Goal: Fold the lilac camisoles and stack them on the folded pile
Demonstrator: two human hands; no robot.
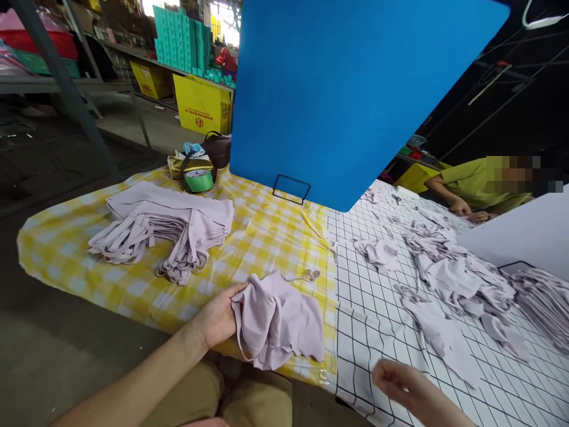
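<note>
My left hand (222, 314) is closed on the edge of a crumpled pale lilac garment (284, 326). A thin strap hangs from the garment near my fingers, and its lower edge reaches the front of the yellow checked cloth (262, 243). Over the white grid-patterned cloth (368, 332), my right hand (395, 379) is held apart from the garment with its fingers curled in. Whatever those fingers may hold is hidden. A neat stack of lilac garments (178, 219) with looped straps lies to the left of my left hand.
A large blue board (338, 101) stands upright behind the work area, with a black wire stand (291, 188). Loose lilac pieces (457, 279) spread rightward. Green tape (198, 181) sits at the back left. Across the table, a person (471, 184) works with both hands.
</note>
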